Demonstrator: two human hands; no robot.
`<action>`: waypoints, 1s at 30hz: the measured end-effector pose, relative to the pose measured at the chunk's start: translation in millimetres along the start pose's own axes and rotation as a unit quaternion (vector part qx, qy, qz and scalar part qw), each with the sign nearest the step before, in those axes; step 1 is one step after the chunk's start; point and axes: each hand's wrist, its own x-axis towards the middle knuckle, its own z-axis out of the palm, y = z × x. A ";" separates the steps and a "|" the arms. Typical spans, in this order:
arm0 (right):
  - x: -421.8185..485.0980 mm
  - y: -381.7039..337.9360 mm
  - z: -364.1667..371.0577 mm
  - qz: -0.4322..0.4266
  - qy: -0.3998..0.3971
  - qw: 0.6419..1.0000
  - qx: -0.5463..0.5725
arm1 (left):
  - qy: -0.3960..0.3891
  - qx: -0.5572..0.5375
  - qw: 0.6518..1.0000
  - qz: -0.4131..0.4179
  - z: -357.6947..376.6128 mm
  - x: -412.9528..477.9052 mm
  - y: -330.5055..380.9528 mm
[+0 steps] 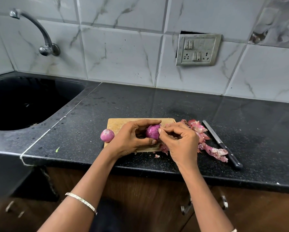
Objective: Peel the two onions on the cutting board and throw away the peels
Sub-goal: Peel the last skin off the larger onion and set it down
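A thin silver bracelet [81, 202] circles the left forearm. The left hand [133, 139] curls round a glossy purple onion [153, 133] just above the pale wooden cutting board [119, 124], while the right hand [179, 143] pinches at its right end. A smaller peeled purple onion [107, 135] sits at the board's left edge. Pink papery peels [201, 131] lie right of the board, beside a black-handled knife [222, 144]

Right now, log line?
left hand holds onion | right hand pinches its tip | second onion on board edge | peels on counter
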 end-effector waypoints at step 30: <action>1.5 -0.9 1.2 -0.012 -0.004 1.000 -0.024 | -0.012 -0.016 1.000 0.004 -3.1 1.5 0.3</action>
